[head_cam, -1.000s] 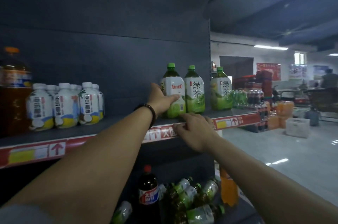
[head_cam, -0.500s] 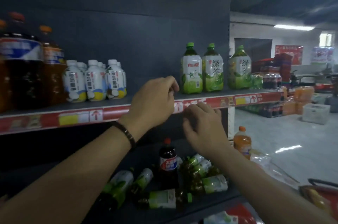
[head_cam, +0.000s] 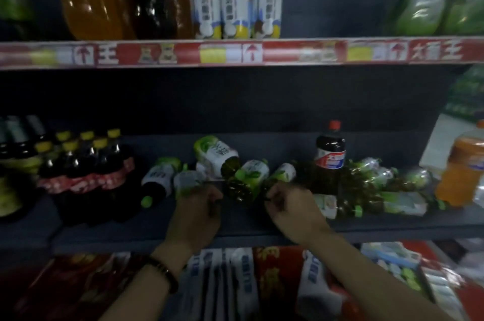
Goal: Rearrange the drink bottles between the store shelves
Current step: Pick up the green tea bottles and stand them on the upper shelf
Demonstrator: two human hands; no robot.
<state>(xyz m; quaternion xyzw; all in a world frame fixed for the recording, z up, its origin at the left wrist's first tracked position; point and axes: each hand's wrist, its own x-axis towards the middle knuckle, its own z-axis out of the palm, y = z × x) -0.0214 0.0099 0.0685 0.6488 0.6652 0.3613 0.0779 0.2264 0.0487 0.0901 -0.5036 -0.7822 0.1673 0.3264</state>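
Observation:
Several small green tea bottles (head_cam: 217, 154) lie in a heap on the dark lower shelf (head_cam: 125, 231). My left hand (head_cam: 195, 213) has its fingers curled at a lying bottle with a white and green label (head_cam: 186, 181). My right hand (head_cam: 290, 206) curls its fingers at the neck end of another lying green tea bottle (head_cam: 284, 172). Motion blur hides how firm each grip is. On the upper shelf (head_cam: 235, 54), large green tea bottles (head_cam: 432, 6) stand at the right.
A cola bottle (head_cam: 330, 157) stands upright amid the heap. An orange soda bottle (head_cam: 461, 174) stands at the shelf's right end. A shrink-wrapped pack of dark, yellow-capped bottles (head_cam: 86, 163) sits left. White bottles (head_cam: 235, 1) and big orange and dark bottles stand above. Packaged goods fill the bottom shelf.
My view has dropped from the upper shelf to the lower one. Both hands left the upper shelf's edge and came down onto the lying green tea bottles.

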